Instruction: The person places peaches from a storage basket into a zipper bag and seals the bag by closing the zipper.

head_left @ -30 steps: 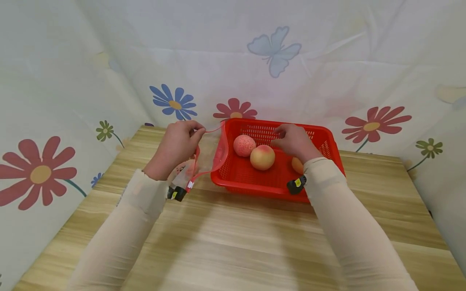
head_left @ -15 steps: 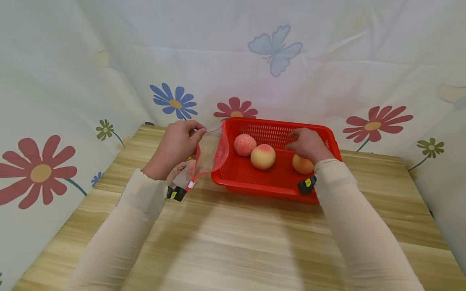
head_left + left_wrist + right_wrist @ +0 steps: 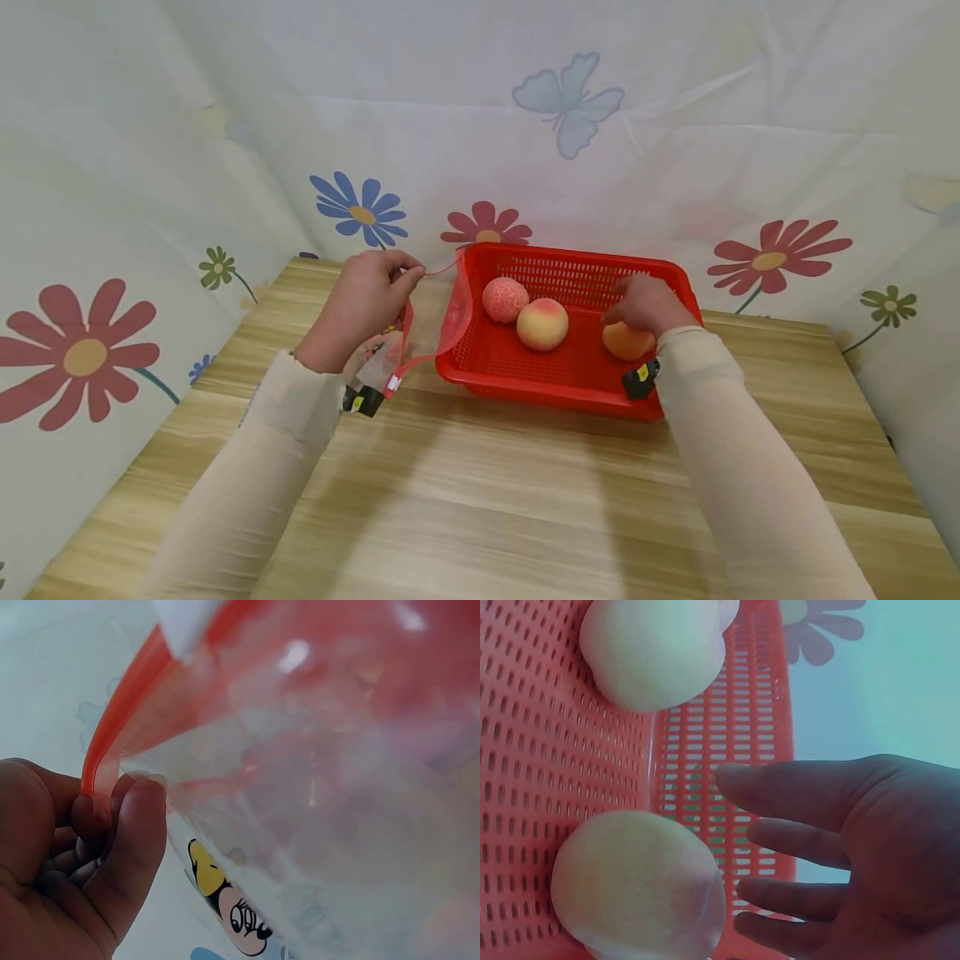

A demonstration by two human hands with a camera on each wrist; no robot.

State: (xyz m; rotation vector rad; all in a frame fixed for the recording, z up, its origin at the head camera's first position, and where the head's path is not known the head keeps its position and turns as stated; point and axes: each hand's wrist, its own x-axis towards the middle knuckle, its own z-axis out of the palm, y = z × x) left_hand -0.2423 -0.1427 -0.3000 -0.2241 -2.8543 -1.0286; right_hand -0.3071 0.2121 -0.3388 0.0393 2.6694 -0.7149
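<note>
My left hand (image 3: 367, 300) pinches the red rim of a clear zip bag (image 3: 315, 787) between thumb and fingers. The bag has a cartoon print, and its mouth gapes toward the red basket (image 3: 547, 392). Over the basket's right side, my right hand (image 3: 647, 304) hovers with extended fingers above a peach (image 3: 627, 342). In the right wrist view those fingers are beside that peach, apart from it. A second peach (image 3: 542, 325) sits mid-basket, touching or nearly touching a pink, rough-skinned round fruit (image 3: 505, 299).
The basket stands on a wood-grain table (image 3: 480, 508), near the back. Behind it hangs a white cloth (image 3: 450, 108) with flower and butterfly prints. A small white slider (image 3: 393, 382) shows on the bag's red edge.
My right hand has moved rightward and down, from near the middle peach to over the right-hand one. My left hand keeps its hold on the bag in the same place.
</note>
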